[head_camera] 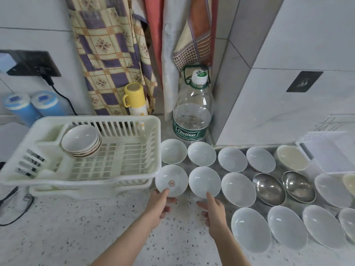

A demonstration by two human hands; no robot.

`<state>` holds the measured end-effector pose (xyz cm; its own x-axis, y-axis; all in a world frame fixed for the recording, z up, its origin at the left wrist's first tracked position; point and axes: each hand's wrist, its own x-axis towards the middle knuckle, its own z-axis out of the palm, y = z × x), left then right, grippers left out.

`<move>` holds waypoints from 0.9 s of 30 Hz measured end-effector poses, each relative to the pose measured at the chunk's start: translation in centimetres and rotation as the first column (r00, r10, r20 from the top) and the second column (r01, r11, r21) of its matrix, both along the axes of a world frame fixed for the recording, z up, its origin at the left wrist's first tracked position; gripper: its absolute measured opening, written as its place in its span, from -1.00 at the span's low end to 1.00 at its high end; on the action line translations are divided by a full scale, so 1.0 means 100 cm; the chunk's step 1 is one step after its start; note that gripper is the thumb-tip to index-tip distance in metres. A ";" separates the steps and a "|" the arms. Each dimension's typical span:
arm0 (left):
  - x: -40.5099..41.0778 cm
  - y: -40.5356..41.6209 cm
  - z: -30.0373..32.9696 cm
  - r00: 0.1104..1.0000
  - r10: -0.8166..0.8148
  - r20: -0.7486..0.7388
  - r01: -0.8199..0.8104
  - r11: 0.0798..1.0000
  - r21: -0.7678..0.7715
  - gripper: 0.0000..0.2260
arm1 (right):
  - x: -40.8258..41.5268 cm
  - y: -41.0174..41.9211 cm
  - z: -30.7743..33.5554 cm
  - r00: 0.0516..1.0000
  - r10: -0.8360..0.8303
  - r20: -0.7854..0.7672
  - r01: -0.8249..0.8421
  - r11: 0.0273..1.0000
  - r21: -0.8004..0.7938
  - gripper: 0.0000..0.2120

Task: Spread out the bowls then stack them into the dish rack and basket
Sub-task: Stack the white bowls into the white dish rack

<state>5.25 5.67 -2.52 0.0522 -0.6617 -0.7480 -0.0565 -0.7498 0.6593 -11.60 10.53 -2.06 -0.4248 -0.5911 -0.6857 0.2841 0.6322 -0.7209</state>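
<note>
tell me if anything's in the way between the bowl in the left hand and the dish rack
Nothing visible blocks it. The left hand grips the marked bowl right beside the dish rack; only the rack's own side wall has to be cleared. Inside, the stack of small bowls sits at the back left, with open grid beside it.

Two bare forearms enter from the near edge, with no sleeves in view. The left hand (160, 205) and the right hand (215, 213) wear no gloves, rings, watch or bracelet. The fingernails are short and unpainted.
</note>
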 end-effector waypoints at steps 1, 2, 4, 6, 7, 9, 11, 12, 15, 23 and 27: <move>-0.002 -0.001 -0.002 0.999 0.041 -0.012 -0.041 0.999 -0.002 -0.78 | -0.003 -0.002 -0.002 1.000 -0.014 0.009 0.014 1.000 -0.007 -0.78; -0.003 -0.001 -0.003 0.997 0.072 -0.019 -0.073 0.997 -0.005 -0.79 | -0.005 -0.004 -0.003 1.000 -0.024 0.019 0.024 1.000 -0.016 -0.78; -0.004 0.000 -0.005 0.993 0.112 -0.029 -0.113 0.994 -0.011 -0.78 | -0.008 -0.007 -0.006 0.999 -0.029 0.030 0.030 0.999 -0.021 -0.79; -0.004 0.000 -0.005 0.990 0.133 -0.041 -0.134 0.991 -0.023 -0.78 | -0.009 -0.009 -0.007 0.999 -0.028 0.028 0.028 0.999 -0.019 -0.79; -0.003 0.001 -0.004 0.990 0.136 -0.040 -0.138 0.990 -0.032 -0.77 | -0.009 -0.010 -0.007 0.999 -0.030 0.022 0.031 0.999 -0.018 -0.78; 0.000 0.004 -0.001 0.992 0.126 -0.028 -0.128 0.990 -0.056 -0.76 | -0.008 -0.011 -0.005 0.999 -0.045 0.009 0.045 0.999 -0.011 -0.78; 0.005 0.009 0.003 0.996 0.092 -0.009 -0.092 0.993 -0.074 -0.76 | -0.007 -0.010 -0.003 0.998 -0.066 0.011 0.066 0.998 -0.010 -0.79; 0.008 0.012 0.004 0.998 0.069 0.008 -0.068 0.994 -0.082 -0.76 | -0.006 -0.008 -0.001 0.997 -0.073 0.015 0.073 0.997 -0.010 -0.81; 0.019 0.027 0.007 0.998 0.019 0.057 -0.013 0.995 -0.096 -0.79 | -0.003 -0.001 0.004 0.995 -0.092 0.029 0.092 0.996 -0.016 -0.84; 0.056 0.047 0.039 0.981 -0.179 0.076 0.188 0.971 -0.144 -0.79 | 0.018 0.001 0.042 0.985 -0.164 0.059 0.173 0.965 -0.196 -0.88; 0.071 0.040 0.076 0.956 -0.293 0.016 0.289 0.929 -0.230 -0.80 | 0.027 -0.015 0.075 0.988 -0.151 0.033 0.153 0.933 -0.325 -0.90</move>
<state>12.39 9.71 5.07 -0.1806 -0.7980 -0.5749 -0.2364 -0.5322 0.8130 -8.92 8.99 5.39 -0.5230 -0.7109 -0.4702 0.3643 0.3123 -0.8773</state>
